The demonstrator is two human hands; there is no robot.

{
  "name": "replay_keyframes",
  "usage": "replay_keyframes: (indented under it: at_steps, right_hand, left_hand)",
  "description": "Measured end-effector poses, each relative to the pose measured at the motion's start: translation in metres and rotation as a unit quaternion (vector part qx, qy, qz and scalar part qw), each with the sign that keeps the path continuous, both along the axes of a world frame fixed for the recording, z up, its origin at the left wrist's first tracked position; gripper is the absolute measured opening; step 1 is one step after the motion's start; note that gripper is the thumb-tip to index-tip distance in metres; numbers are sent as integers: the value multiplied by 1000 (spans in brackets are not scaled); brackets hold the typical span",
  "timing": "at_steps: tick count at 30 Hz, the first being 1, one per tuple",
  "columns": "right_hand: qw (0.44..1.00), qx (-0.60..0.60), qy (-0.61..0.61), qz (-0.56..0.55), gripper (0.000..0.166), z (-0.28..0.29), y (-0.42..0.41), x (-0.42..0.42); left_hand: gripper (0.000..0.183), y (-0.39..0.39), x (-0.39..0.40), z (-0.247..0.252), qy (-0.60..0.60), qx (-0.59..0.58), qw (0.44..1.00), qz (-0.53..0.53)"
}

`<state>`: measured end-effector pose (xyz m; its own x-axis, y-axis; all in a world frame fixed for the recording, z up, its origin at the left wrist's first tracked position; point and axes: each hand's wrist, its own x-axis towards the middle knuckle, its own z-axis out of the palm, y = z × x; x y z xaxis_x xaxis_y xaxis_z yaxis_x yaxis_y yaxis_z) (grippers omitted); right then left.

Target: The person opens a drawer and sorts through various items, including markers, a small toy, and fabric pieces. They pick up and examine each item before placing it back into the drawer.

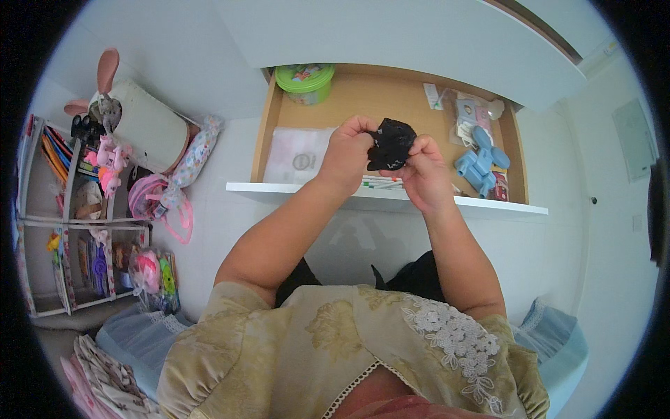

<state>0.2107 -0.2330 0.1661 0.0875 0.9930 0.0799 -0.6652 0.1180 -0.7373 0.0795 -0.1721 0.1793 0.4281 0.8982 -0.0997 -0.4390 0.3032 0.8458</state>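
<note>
A small black cloth item (392, 144) with pale marks is stretched between my two hands, above an open drawer. My left hand (348, 152) pinches its left side, and my right hand (426, 170) grips its lower right edge. Below them lies the wooden drawer (382, 105) with a white front. Its back left corner holds a round tub with a green lid (305, 78). A whitish plastic bag (298, 154) lies flat at the front left. Several white pens (384, 182) rest at the front, partly hidden by my hands. Light blue plastic parts (481, 162) are on the right.
Clear bags with small items (471, 112) lie in the drawer's back right. On the left stand a shelf with books and toys (68, 222), a white bin (152, 125) and a pink mesh bag (146, 196). Light blue fabric (555, 345) is beside me at the right.
</note>
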Motion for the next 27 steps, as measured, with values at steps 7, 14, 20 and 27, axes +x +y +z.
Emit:
replay_keyframes:
  at_steps: [7, 14, 20, 27]
  right_hand:
    - [952, 73, -279, -102, 21, -18, 3, 6]
    - [775, 145, -552, -272, 27, -15, 6, -2]
    - [694, 170, -628, -308, 28, -11, 8, 6]
    - [750, 136, -579, -290, 20, 2, 3, 11]
  left_hand:
    - [20, 4, -2, 2, -51, -99, 992, -60]
    - [26, 1, -2, -1, -86, -121, 985, -88]
    - [23, -1, -3, 1, -50, -119, 988, -83]
    - [16, 2, -8, 5, 98, -11, 984, -148]
